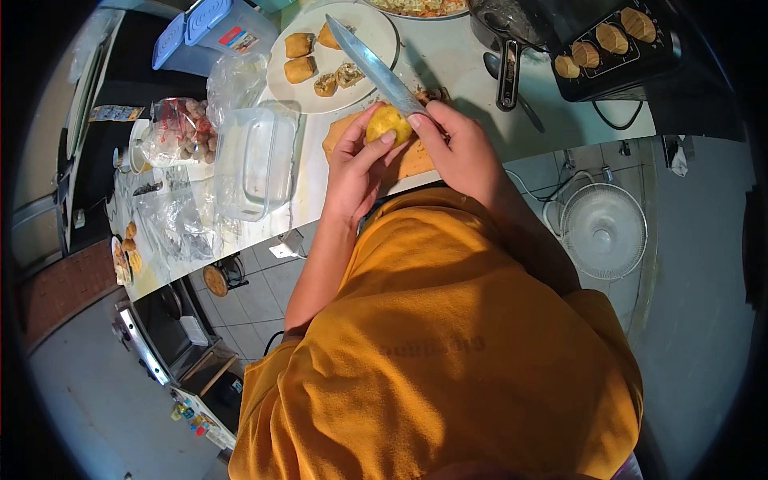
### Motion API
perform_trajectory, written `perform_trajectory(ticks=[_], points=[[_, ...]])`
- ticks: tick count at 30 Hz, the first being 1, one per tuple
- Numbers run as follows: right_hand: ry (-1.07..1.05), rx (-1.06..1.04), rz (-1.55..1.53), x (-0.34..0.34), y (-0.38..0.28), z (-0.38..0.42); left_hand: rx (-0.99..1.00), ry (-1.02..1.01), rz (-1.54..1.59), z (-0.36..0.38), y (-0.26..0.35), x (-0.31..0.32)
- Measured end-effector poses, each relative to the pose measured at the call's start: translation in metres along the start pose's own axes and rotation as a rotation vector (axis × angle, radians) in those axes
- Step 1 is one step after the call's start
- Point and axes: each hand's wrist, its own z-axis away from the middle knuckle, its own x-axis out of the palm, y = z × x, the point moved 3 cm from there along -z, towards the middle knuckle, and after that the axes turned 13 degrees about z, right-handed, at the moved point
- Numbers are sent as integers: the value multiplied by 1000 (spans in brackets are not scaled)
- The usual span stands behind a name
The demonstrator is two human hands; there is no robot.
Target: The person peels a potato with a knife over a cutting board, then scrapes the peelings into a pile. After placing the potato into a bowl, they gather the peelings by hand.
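My left hand [358, 170] is closed around a yellow potato [387, 128] with a few dark specks, thumb on its near side. In my right hand [462, 154] is a large kitchen knife [374, 66], gripped near the blade's base. The blade points up and to the left, and its lower end is against or very close to the potato. The knife's handle is hidden by my fingers. Both hands are above a wooden cutting board [415, 162] at the counter's near edge. Dark scraps [436, 94] lie just beyond the right hand.
Past the board is a white plate [382, 30] with several fried pieces. To the left are a clear plastic container [268, 164], plastic bags [182, 222] and blue-lidded tubs [232, 38]. A pan [508, 76], spoon [528, 110] and black toaster-like appliance [616, 68] stand right. A fan [604, 230] is below.
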Motion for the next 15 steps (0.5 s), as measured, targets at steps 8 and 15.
perform_trajectory(ticks=[8, 15], points=[[63, -17, -23, 4, 7, -6, -48, -41, -27, -2, -5, 1], [-18, 11, -21, 1, 9, -4, -12, -27, 13, -1, -5, 0]])
